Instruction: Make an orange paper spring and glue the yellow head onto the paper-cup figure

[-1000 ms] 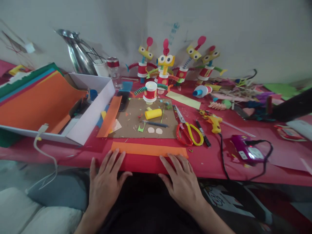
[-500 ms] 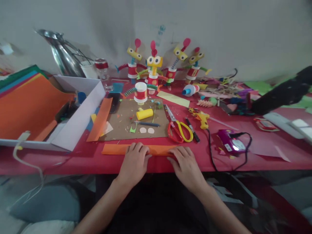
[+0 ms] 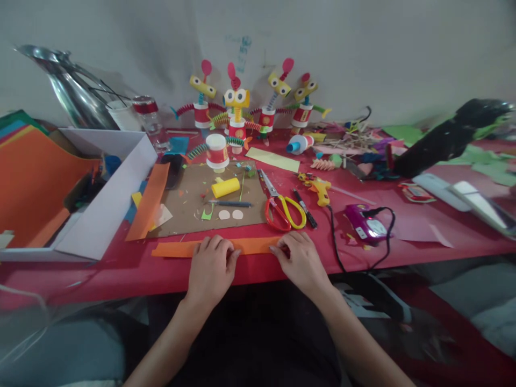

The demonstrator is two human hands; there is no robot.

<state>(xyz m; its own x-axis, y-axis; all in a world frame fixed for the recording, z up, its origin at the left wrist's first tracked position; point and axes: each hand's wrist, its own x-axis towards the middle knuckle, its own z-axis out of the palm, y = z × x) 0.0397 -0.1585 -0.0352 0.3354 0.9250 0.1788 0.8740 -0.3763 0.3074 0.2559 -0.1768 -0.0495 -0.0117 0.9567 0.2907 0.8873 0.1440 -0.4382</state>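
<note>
I'm seeing the orange strip (image 3: 256,245) lying along the near edge of the red table (image 3: 133,274), below the cardboard (image 3: 189,209). My left hand (image 3: 213,263) is curling over its middle and my right hand (image 3: 300,260) is bending at its right end; whether either is pinching, I can't tell. Bare red surface is running between the right hand and the purple device (image 3: 366,223).

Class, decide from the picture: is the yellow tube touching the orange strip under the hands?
Apart. The head view shows brown cardboard and red tabletop between the yellow tube and orange strip.
</note>
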